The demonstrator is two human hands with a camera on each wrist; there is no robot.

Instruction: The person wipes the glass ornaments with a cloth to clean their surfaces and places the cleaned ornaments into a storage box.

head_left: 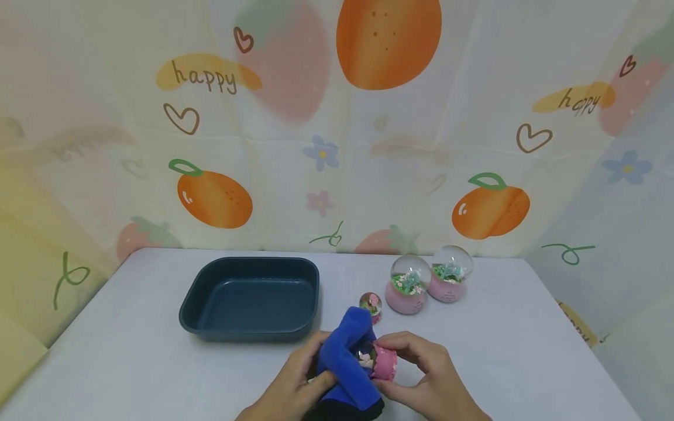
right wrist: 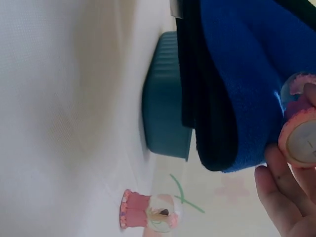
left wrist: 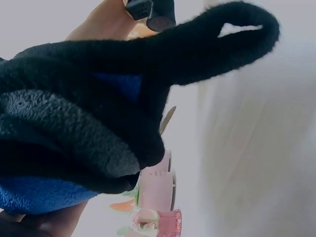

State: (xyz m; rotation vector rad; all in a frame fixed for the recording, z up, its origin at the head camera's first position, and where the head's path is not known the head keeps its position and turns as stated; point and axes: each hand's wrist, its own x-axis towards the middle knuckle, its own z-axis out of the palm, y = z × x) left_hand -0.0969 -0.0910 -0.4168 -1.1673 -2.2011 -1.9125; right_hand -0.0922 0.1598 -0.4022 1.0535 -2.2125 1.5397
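Now I see the left hand (head_left: 296, 377) grip a blue cloth (head_left: 344, 365) against a small snow globe (head_left: 365, 355), whose pink base (head_left: 386, 363) the right hand (head_left: 433, 374) pinches.

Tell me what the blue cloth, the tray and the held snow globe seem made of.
Blue cloth: probably fleece or microfibre, matte, with fuzzy edges. Tray: perhaps plastic or coated metal, smooth with faint sheen. Snow globe: clear, shiny dome, glass or plastic; pink base, possibly painted resin, moulded trim.

Near right of the tray (head_left: 250, 301), left hand (head_left: 295, 377)'s gripping a blue cloth (head_left: 347, 362) against a pink snow globe (head_left: 384, 362), right hand (head_left: 429, 371)'s pinching its base lol. Another little globe (head_left: 370, 304) plus two bigger globes (head_left: 404, 298) sit right of the tray.
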